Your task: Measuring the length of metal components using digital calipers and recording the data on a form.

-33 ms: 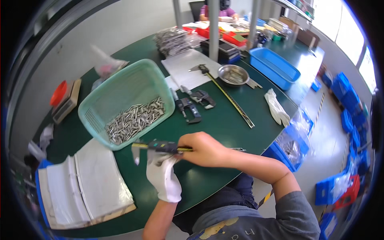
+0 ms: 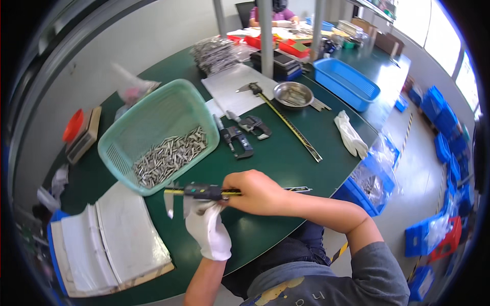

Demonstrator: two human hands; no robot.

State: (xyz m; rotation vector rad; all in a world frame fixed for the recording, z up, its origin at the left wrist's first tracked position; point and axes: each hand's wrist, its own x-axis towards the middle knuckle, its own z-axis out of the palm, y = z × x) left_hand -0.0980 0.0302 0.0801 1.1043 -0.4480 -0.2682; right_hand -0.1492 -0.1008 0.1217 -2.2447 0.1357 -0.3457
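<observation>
- Near centre: caliper (image 2: 203,192), right end grasped by right hand (image 2: 258,190).
- Just left: gloved left hand (image 2: 209,233); grip cannot be told.
- Step, seemingly: caliper handling; next move calls for steadiness.

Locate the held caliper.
Head view, left of centre and below mid-height: the caliper is in the gloved left hand and bare right hand, just below and right of the green basket.

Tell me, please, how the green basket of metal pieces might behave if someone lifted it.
The basket would probably feel heavier at the nearer side, where the metal pieces are heaped. Those pieces look short and rod-like, so they may slide or roll if it tilts. Its walls look like thin plastic and might flex slightly.
</observation>
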